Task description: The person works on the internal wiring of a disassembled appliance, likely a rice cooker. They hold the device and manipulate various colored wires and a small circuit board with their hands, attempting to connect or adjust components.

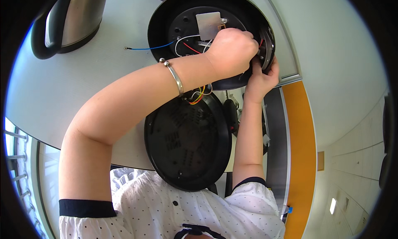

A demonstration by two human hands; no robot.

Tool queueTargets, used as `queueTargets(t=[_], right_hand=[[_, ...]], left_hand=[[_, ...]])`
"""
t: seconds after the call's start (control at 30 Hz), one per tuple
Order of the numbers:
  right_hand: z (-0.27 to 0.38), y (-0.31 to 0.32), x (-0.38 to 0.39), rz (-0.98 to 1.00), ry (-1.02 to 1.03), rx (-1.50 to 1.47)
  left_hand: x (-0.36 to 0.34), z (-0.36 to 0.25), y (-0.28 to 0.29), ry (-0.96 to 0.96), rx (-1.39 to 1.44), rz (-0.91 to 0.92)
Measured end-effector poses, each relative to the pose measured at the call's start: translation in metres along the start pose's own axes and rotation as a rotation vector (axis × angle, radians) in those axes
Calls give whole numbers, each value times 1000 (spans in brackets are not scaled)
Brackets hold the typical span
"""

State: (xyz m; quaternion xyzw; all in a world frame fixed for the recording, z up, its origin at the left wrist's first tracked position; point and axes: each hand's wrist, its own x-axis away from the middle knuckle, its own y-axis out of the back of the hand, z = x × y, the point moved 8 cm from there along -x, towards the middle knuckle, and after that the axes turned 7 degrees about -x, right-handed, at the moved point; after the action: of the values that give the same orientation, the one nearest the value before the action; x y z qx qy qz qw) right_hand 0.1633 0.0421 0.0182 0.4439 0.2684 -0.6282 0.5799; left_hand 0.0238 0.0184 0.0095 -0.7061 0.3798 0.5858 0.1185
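Note:
A round black appliance shell (161, 29) lies with its hollow side up, showing a metal plate (208, 25) and red and white wires inside. My left hand (232, 50) is a closed fist over the shell's right part. What its fingers hold, if anything, is hidden beneath them. At the right rim, my right hand (263, 80) grips the shell near a curved handle-like piece (267, 48), thumb inside. A blue wire (151, 47) with a metal end sticks out to the left. Closer to me rests a black vented cover (188, 141), with yellow and red wires (199, 97) at its far edge.
A steel kettle (83, 17) with a black handle stands at the far left of the white table (124, 27). Dark items (231, 112) lie between the cover and my right forearm. An orange panel (300, 156) runs along the right.

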Motion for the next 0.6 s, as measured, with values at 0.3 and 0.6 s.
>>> queueTargets(t=[0.3, 0.6], right_hand=[[-3, 4, 7, -1, 178, 227], [11, 0, 12, -16, 311, 298]], left_hand=[[6, 7, -1, 47, 136, -115], [5, 7, -5, 20, 203, -55]])
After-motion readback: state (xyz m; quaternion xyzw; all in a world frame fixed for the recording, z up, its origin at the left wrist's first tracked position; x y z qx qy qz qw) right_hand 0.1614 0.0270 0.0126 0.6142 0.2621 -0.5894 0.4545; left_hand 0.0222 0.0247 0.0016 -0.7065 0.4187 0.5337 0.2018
